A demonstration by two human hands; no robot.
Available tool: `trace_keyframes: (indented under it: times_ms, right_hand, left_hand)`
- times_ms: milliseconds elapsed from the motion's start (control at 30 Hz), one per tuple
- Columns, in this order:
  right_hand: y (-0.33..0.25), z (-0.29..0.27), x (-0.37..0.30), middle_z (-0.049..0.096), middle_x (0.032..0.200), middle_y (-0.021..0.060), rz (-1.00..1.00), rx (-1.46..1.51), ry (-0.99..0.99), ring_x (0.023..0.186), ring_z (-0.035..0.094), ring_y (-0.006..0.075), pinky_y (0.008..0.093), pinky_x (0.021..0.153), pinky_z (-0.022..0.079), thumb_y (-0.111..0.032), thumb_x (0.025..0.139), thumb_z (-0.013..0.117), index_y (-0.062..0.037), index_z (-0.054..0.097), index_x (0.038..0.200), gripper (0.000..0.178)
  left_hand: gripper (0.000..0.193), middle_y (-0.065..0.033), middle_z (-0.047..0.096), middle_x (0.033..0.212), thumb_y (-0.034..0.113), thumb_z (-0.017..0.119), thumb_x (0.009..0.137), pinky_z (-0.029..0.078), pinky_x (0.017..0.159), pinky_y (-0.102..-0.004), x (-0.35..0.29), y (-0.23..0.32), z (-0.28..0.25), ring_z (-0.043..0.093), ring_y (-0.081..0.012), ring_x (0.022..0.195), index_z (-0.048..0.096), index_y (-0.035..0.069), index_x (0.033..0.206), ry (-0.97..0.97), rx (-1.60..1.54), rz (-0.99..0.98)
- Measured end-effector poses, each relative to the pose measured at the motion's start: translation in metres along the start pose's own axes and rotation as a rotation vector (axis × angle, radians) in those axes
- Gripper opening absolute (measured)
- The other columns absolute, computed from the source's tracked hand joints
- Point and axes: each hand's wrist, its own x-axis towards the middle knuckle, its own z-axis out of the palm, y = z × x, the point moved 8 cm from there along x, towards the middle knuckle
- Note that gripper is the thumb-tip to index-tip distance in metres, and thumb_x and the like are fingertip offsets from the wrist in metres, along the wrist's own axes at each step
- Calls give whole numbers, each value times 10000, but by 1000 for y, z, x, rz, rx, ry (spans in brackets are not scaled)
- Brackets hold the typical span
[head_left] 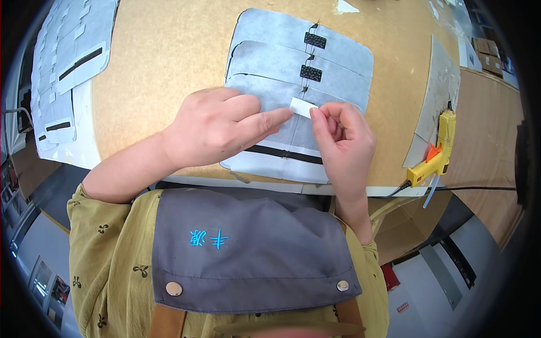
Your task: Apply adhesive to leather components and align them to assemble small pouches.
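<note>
A grey-white layered panel (262, 62) lies on the table in front of me, its overlapping sheets marked by dark edges. Down its middle run small black textured patches (311, 73), and a black strip (287, 155) crosses its near end. My right hand (346, 132) pinches a small white rectangular tab (302, 107) between thumb and forefinger, over the panel's middle. From the left, my left hand (225, 121) reaches across with its index finger stretched out to the tab's left end. Its other fingers are curled, and I see nothing held in them.
At the table's right edge a yellow glue gun (437, 149) with an orange trigger rests by a long pale board (431, 90), its black cord (479, 188) running right. More grey-white panels (73, 50) with white tabs are stacked at the far left. A white scrap (346, 7) lies at the back.
</note>
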Motion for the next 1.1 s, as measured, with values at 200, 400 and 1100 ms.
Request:
trace_keyframes:
  times_ms: [200, 400, 1100]
  right_hand:
    - [0, 1, 1, 485, 634, 19, -14, -30, -9, 529, 435, 111, 271, 478, 362, -45, 821, 726, -37, 613, 791, 117]
    - [0, -4, -3, 500, 689, 20, 4, -70, 69, 548, 439, 112, 276, 477, 357, -42, 814, 732, -58, 618, 807, 116]
    - [-9, 1, -36, 466, 755, -32, -437, -498, 28, 595, 461, 138, 289, 514, 386, -170, 734, 785, -229, 718, 1180, 454]
  left_hand:
    - [504, 33, 342, 599, 159, 790, 704, 363, 422, -270, -1, 0, 9, 405, -112, 486, 697, 182, 1199, -42, 64, -11]
    - [488, 32, 329, 602, 181, 774, 720, 366, 419, -265, 2, 2, 11, 394, -111, 483, 697, 198, 1202, -72, 137, -6]
    - [545, 27, 294, 606, 169, 742, 704, 361, 424, -270, 3, 3, 16, 376, -117, 489, 683, 214, 1244, -131, 156, -17]
